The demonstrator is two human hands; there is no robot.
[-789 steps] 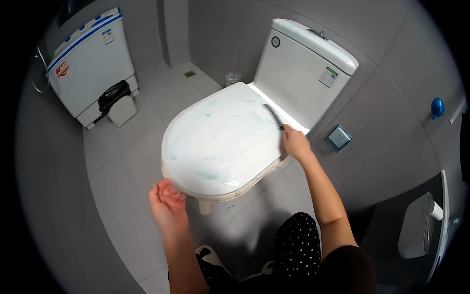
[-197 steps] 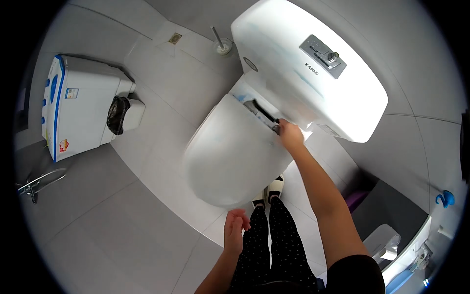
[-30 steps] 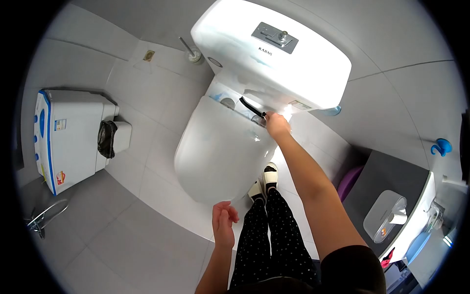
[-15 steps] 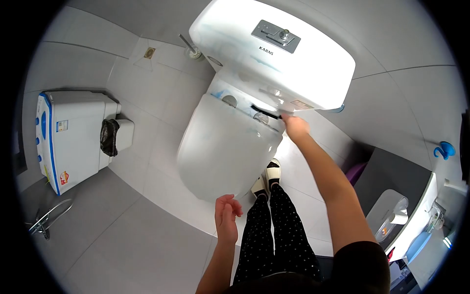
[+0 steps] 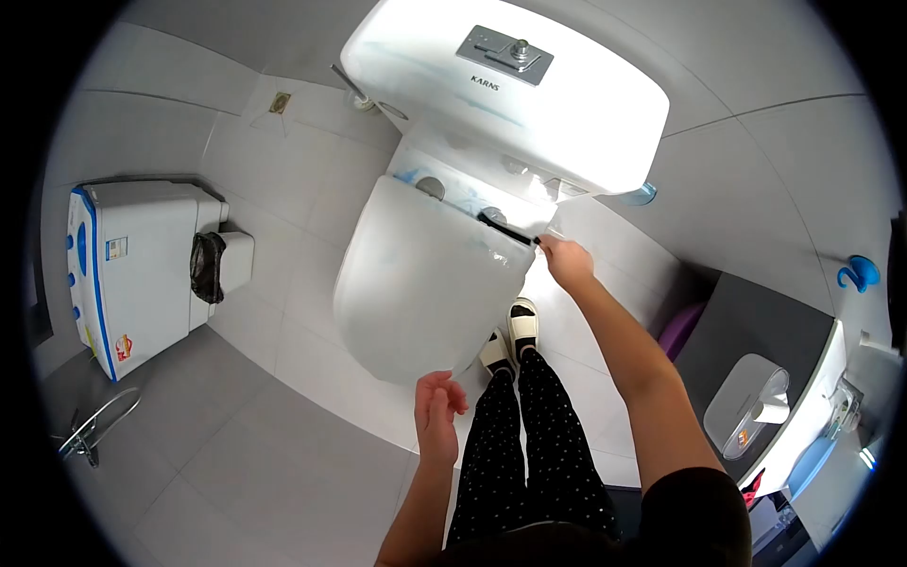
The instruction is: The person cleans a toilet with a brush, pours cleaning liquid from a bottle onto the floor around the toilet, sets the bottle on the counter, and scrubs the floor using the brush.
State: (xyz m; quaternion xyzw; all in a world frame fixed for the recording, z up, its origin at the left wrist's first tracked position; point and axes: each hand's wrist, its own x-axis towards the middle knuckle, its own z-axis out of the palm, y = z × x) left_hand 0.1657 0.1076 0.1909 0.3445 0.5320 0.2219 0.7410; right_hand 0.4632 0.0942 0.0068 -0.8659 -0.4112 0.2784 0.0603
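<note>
My right hand (image 5: 570,262) grips the end of a slim black brush (image 5: 506,229), whose head lies at the hinge line behind the closed lid of a white toilet (image 5: 425,283). A round metal hinge cap (image 5: 431,188) shows to the left, and another is partly covered by the brush. Bluish streaks (image 5: 406,176) mark the ceramic near the hinges. My left hand (image 5: 438,416) hangs by the lid's front edge, fingers loosely bent and apart, with nothing in it.
Above the hinges stands the toilet tank (image 5: 576,118) with a flush plate (image 5: 504,55). A white-and-blue washing machine (image 5: 142,274) and a lined bin (image 5: 238,260) are at the left. A dark cabinet (image 5: 765,326) bearing a tissue box (image 5: 742,402) is at the right.
The brush and my right hand have shifted slightly down, closer to the lid's rear edge. The toilet sits a little further left and up in view. My left hand stays put.
</note>
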